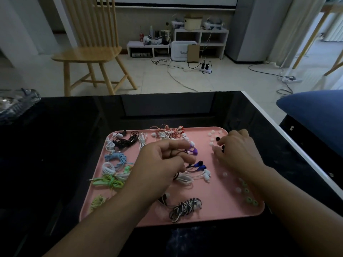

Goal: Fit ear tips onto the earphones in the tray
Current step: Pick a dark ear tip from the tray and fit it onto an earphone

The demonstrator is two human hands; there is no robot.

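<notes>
Pinching the purple earphones (192, 150) mid-frame, the left hand (163, 162) grips light, floppy cord while the right hand (235, 151) curls over small soft black ear tips (218, 139), likely best squeezed by the rim.

A wooden chair (89, 51) stands on the pale tiled floor (167, 78) near low white shelves (201, 37).

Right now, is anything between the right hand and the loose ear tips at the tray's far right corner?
Nothing visible does. The right hand is already down among the white ear tips on the pink tray, fingertips at a black ear tip. The left hand holds purple earphones apart.
</notes>
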